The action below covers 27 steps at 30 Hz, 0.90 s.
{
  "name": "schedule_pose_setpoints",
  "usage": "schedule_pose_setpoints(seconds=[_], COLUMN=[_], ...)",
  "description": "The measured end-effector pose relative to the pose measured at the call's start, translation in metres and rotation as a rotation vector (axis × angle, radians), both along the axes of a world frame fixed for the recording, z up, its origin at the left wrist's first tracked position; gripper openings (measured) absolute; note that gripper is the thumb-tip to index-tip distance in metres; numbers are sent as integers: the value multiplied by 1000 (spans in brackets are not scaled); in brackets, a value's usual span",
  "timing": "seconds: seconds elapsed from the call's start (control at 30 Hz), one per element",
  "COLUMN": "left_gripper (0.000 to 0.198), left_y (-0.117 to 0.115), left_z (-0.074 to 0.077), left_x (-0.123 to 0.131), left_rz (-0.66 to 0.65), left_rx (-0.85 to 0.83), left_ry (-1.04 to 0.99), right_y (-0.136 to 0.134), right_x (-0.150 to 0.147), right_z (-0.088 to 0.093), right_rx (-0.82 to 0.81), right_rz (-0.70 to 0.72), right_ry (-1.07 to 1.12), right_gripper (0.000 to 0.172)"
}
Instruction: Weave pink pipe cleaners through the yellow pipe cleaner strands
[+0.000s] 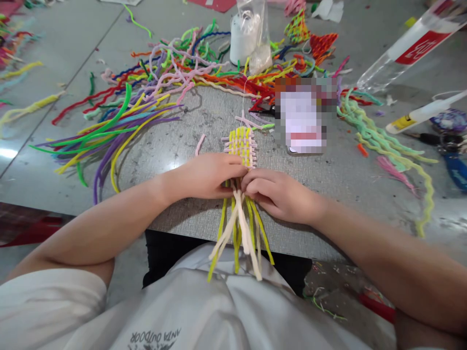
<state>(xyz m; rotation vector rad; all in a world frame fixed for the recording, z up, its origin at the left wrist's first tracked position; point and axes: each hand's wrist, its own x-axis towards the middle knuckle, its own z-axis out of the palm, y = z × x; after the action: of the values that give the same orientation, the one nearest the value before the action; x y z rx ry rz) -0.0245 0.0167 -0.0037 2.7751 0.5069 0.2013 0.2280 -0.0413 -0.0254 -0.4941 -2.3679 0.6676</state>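
A small woven piece of yellow and pale pink pipe cleaners (pixel 241 146) lies on the grey table in front of me. Its loose yellow and cream ends (pixel 239 228) hang down over the table edge toward my lap. My left hand (pixel 215 175) is bent over the lower left of the weave, fingers closed on the strands. From the other side my right hand (pixel 275 192) pinches the strands at the lower right, its fingertips almost meeting the left ones. The exact strands between the fingers are hidden. A white thread (pixel 243 99) runs up from the top of the weave.
Many coloured pipe cleaners (pixel 171 73) are heaped across the back and left. A white thread spool (pixel 242 41) stands behind. To the right are a blurred-out phone (pixel 302 116), a clear bottle (pixel 408 48), a glue tube (pixel 416 116) and blue-handled pliers (pixel 456 167). A short pink piece (pixel 200 144) lies nearby.
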Motion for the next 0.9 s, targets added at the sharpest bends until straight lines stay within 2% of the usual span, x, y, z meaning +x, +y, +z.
schedule_pose_setpoints(seconds=[0.13,0.23,0.37,0.53,0.7,0.77,0.9], left_gripper=[15,20,16,19,25,25,25], left_y=[0,-1,-3,-5,-5,-5,-6], left_z=[-2,-3,-1,2,3,3,4], left_x=[1,1,3,7,7,6,6], left_rz=[3,18,48,92,111,116,113], left_rx=[11,62,73,4,-26,-34,-50], left_ry=[-11,16,48,21,18,27,27], right_y=[3,10,17,15,15,16,17], right_x=[7,16,23,19,16,16,18], right_z=[1,7,11,6,-1,-1,2], right_rx=[-66,-98,-82,-7,237,283,179], right_rz=[-139,-264,-203,-122,-70,-68,-60], right_ry=[89,-105,-304,-297,-338,-361,-317], right_gripper=[18,18,17,7,24,27,24])
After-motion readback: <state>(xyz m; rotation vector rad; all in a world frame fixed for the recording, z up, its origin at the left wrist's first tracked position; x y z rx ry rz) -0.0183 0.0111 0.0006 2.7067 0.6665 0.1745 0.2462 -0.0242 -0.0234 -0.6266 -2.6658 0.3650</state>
